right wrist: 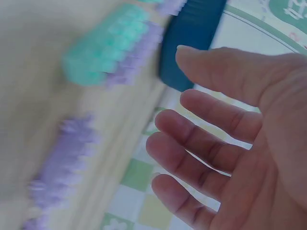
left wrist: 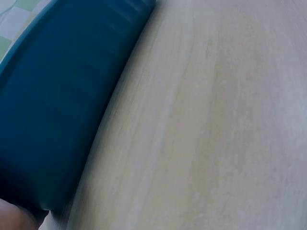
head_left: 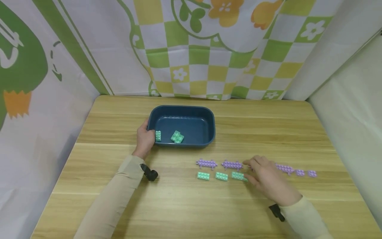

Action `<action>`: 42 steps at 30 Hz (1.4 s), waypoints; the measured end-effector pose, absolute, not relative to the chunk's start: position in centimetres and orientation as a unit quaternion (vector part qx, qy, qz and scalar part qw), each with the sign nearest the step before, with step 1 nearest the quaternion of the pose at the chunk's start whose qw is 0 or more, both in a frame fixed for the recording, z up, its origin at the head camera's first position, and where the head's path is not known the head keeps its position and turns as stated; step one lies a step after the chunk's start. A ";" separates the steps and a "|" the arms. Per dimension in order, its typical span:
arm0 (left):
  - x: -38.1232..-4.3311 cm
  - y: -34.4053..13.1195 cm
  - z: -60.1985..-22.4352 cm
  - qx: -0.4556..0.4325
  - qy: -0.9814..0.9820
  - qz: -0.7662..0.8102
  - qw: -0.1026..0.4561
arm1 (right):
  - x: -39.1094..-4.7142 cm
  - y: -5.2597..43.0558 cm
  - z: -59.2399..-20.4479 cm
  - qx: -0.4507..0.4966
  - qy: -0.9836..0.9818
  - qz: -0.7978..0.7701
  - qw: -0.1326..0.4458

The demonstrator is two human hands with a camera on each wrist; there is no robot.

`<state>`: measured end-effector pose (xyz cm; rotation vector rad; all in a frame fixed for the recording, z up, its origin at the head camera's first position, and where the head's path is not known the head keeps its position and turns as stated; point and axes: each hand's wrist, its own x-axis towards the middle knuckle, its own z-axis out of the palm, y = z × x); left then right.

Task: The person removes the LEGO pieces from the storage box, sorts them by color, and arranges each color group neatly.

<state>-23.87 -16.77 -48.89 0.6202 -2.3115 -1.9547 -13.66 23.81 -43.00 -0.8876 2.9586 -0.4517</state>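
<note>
Here, the left hand (head_left: 144, 141) has its grip round the left end of the blue bin (head_left: 191, 145), in which loose green bricks (head_left: 177, 136) lie. The right hand (head_left: 271, 181), its grip loose and bare with fingers apart, is over the desk (head_left: 167, 205), beside a row of three green blocks (head_left: 222, 176) and purple pieces (head_left: 231, 165).
</note>
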 end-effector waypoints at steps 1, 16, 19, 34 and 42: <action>-23.9 -16.8 -48.9 0.200 -0.748 -0.632 0.027 | -13.9 23.7 -42.6 -0.287 0.947 -0.146 0.004; -23.7 -16.7 -49.1 0.201 -0.749 -0.631 0.022 | -21.6 13.9 -39.9 -0.331 0.914 -0.231 0.023; -23.8 -16.7 -49.1 0.201 -0.752 -0.628 0.021 | -22.9 11.5 -40.1 -0.339 0.912 -0.227 0.035; -24.0 -16.9 -49.2 0.195 -0.764 -0.614 0.043 | -27.0 1.3 -43.0 -0.351 0.914 -0.168 0.117; -23.9 -16.8 -48.9 0.185 -0.755 -0.628 0.042 | -27.5 -1.5 -44.3 -0.370 0.908 -0.144 0.135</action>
